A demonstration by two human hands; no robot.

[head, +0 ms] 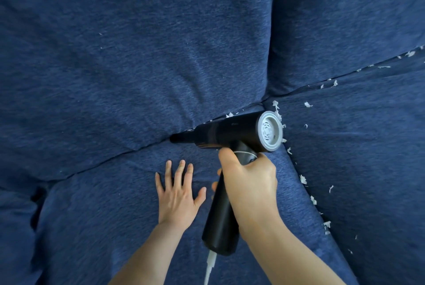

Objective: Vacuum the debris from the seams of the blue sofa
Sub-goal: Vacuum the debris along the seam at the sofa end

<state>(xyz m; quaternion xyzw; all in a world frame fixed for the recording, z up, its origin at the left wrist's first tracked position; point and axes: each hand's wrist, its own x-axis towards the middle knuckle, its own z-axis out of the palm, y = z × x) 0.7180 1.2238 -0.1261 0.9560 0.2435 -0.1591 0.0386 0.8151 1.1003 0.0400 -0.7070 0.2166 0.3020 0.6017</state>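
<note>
A head-worn view looks straight down onto a blue sofa (115,78); its dark, flecked fabric fills the whole picture and no other part of the room shows.

Nearest, two bare forearms reach up from the bottom edge. A white cord (209,266) hangs from the base of a black handheld vacuum (232,137). The right hand (249,183) is wrapped tightly around the vacuum's upright handle, fingers curled fully closed on it. The left hand (178,195) lies just beside it, flat on the seat cushion (103,215), fingers spread wide and holding nothing.

Above the hands, the vacuum's barrel lies across the cushion, its grey vented rear cap (270,132) facing right and its narrow nozzle (178,138) pushed into the seam (115,158) where the seat meets the back cushion.

White paper-like scraps (303,179) are scattered to the right, along the seam between two seat cushions and around the vacuum's rear cap. More scraps trail farther up along the right-hand back seam (333,83). Beyond, two large back cushions meet at a vertical crease (271,32).
</note>
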